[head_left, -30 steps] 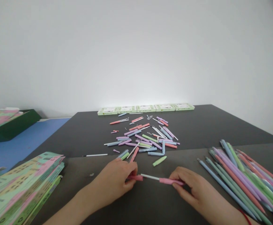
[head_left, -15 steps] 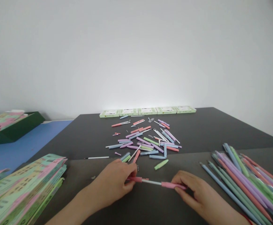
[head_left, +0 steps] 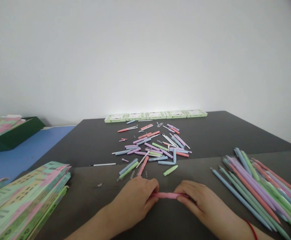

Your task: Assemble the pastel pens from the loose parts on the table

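Between my hands lies a pink pen [head_left: 167, 195], its two barrel parts brought together with no white refill showing. My left hand [head_left: 140, 196] is closed on the left end, fingers and thumb pinching it. My right hand [head_left: 197, 196] pinches the right end. Both hands are low over the front of the dark table [head_left: 85, 193]. Just beyond them are scattered pen parts: a light green barrel piece [head_left: 170, 170], a red barrel piece [head_left: 143, 166] and a blue barrel piece [head_left: 128, 166]. Fingers cover both ends of the pink pen.
Pens [head_left: 255, 193] in several colours lie piled at the right. Printed flat cartons [head_left: 27, 196] are stacked at the left front. A dark green tray [head_left: 15, 135] with papers stands on a blue surface [head_left: 52, 136]. Light green boxes [head_left: 156, 115] line the back edge.
My hands have come closer together, and the white refill between the two pink parts has gone out of sight. The left hand has shifted right, uncovering more of the blue and green parts.
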Tool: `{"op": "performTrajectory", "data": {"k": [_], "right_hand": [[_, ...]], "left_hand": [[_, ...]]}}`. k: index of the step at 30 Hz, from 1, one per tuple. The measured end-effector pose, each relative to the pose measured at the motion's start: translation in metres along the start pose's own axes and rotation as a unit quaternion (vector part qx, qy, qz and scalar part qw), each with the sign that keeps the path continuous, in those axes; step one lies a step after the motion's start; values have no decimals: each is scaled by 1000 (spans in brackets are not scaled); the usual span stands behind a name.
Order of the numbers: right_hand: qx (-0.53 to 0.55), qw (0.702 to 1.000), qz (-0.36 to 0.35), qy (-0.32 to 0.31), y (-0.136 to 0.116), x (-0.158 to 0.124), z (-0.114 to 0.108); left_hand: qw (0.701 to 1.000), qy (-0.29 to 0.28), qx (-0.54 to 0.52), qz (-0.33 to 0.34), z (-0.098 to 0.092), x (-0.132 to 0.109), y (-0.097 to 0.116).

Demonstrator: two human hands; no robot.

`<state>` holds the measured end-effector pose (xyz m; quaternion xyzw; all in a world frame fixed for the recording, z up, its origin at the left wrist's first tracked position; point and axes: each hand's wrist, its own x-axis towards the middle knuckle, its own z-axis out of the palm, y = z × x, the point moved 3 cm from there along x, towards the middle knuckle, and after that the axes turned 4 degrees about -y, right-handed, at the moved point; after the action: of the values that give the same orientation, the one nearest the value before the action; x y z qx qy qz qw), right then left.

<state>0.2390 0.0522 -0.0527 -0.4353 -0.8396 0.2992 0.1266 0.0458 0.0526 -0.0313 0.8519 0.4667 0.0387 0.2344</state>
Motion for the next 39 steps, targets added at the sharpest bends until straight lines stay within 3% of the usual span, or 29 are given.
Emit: {"op": "performTrajectory", "data": {"k": [7, 13, 17, 22, 26, 39], "right_hand": [[23, 1000, 8, -6, 1, 1, -4], [68, 997, 24, -35, 6, 0, -3], [58, 997, 44, 1, 5, -2, -5], [88, 995, 36, -36, 5, -4, -3], [61, 996, 56, -12, 3, -7, -12], [101, 992, 63, -31, 7, -6, -11]], "left_hand": [[999, 6, -53, 8, 6, 2, 1], [999, 19, -17, 40, 6, 2, 5], [998, 38, -15, 38, 7, 2, 5], [997, 46, -17, 65, 10, 1, 7], [997, 55, -27, 57, 11, 2, 7], [993, 95, -35, 59, 11, 2, 4]]}}
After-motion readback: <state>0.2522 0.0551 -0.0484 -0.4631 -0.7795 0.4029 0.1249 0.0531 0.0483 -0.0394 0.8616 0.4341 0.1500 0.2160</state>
